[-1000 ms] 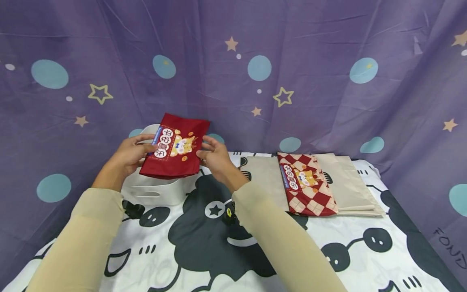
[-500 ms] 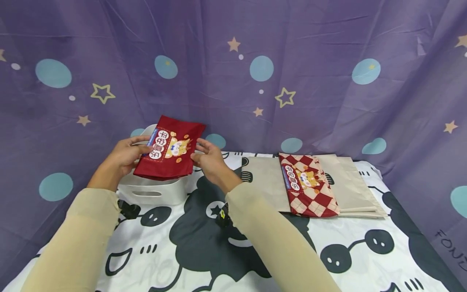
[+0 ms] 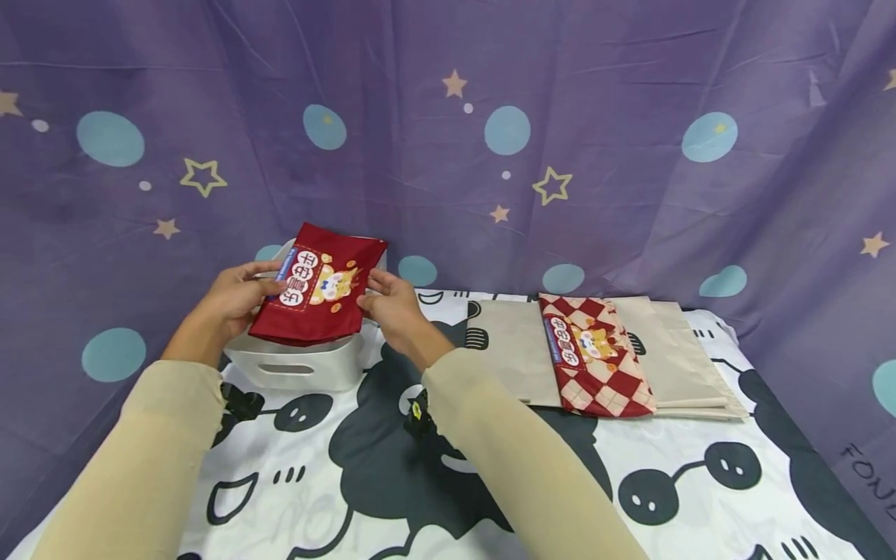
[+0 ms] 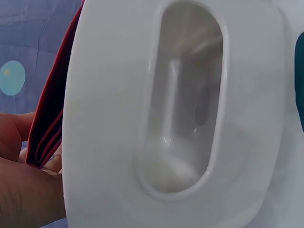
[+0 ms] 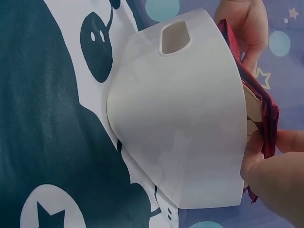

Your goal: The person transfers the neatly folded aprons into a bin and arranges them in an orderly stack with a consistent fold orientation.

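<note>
A folded red cloth (image 3: pixel 308 315) with a cartoon dog and a strip of white characters is held tilted over the white plastic bin (image 3: pixel 301 373). My left hand (image 3: pixel 234 299) pinches its left edge between thumb and fingers. On the opposite edge, my right hand (image 3: pixel 402 311) grips it the same way. The right wrist view shows the red cloth (image 5: pixel 270 116) at the bin's rim, with a cream patterned part showing within its fold. Several folded layers of the cloth (image 4: pixel 52 102) appear beside the bin in the left wrist view. Much of the bin's opening is hidden beneath the cloth.
To the right lies a red-and-cream checkered folded cloth (image 3: pixel 598 365) on top of several flat beige folded pieces (image 3: pixel 679 358). A black-and-white cartoon sheet (image 3: pixel 546 498) covers the table. Behind it hangs a purple curtain (image 3: pixel 392 155).
Both hands have carried the red cloth left and slightly down, further over the white bin. The checkered cloth and beige pieces have stayed in place.
</note>
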{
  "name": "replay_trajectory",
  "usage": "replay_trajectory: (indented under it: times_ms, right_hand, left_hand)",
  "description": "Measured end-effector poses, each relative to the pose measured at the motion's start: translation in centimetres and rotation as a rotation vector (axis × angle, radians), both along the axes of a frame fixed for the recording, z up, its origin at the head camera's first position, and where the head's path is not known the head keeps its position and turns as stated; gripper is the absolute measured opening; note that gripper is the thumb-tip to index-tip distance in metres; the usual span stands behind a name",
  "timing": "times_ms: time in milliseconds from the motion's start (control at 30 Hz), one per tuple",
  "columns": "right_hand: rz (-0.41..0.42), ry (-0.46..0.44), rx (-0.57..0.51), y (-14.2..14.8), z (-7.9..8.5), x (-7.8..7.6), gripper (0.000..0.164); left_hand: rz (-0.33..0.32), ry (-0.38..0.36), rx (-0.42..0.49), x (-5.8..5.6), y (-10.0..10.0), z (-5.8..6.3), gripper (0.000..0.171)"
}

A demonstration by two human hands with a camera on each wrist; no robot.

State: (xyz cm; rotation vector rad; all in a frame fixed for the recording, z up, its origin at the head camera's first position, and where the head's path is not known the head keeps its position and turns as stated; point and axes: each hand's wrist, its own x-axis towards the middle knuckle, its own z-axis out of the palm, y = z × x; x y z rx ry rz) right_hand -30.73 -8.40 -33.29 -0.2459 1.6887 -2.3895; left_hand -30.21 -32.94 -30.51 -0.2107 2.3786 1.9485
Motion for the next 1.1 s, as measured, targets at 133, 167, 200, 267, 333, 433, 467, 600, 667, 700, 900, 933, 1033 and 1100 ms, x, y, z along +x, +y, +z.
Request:
replay_trajectory:
  times_ms: [133,167,200,267,333,433,467,600,667,700,900,933,1033,1100]
  right_hand:
    - [-0.011,0.001,0.020,-0.4,0.1,0.0,0.062]
    - [-0.014,0.002,0.026,-0.5,0.2,0.0,0.062]
    - [-0.016,0.002,0.033,-0.5,0.2,0.0,0.062]
    - [-0.018,0.004,0.038,-0.7,0.3,0.0,0.062]
    - [-0.017,0.007,0.050,-0.8,0.4,0.0,0.062]
    - [-0.020,0.006,0.065,-0.9,0.5,0.0,0.062]
    - [-0.020,0.007,0.070,-0.9,0.6,0.0,0.062]
    - [-0.055,0.060,0.203,-0.9,0.8,-0.1,0.060]
    - [-0.089,0.111,0.310,-0.5,0.9,-0.2,0.059]
    - [-0.107,0.137,0.363,-0.3,1.0,-0.3,0.058]
    - [-0.138,0.193,0.456,0.6,0.8,-0.8,0.058]
    - [-0.133,0.192,0.449,0.7,0.7,-0.8,0.058]
    - [-0.116,0.192,0.414,0.9,0.6,-0.9,0.058]
    - [-0.107,0.193,0.390,1.0,0.7,-0.8,0.058]
  left_hand:
    - [0.010,-0.001,-0.018,0.1,-0.2,0.0,0.066]
    - [0.014,-0.003,-0.022,0.1,-0.3,0.0,0.066]
    - [0.017,-0.005,-0.026,0.1,-0.3,0.0,0.065]
    - [0.021,-0.007,-0.030,0.2,-0.4,0.0,0.064]
    - [0.024,-0.011,-0.030,0.2,-0.4,0.1,0.063]
    - [0.024,-0.012,-0.026,0.2,-0.5,0.2,0.063]
    - [0.025,-0.011,-0.026,0.1,-0.5,0.2,0.063]
    - [0.044,0.032,-0.106,0.0,-0.6,0.2,0.064]
    - [0.051,0.067,-0.229,0.0,-0.7,0.0,0.064]
    - [0.056,0.084,-0.293,0.0,-0.7,-0.1,0.064]
    - [0.052,0.125,-0.455,0.1,-0.3,-0.3,0.063]
    - [0.048,0.127,-0.452,0.1,-0.3,-0.2,0.063]
    - [0.040,0.135,-0.461,0.2,-0.1,0.0,0.062]
    - [0.035,0.139,-0.461,0.2,0.1,0.1,0.062]
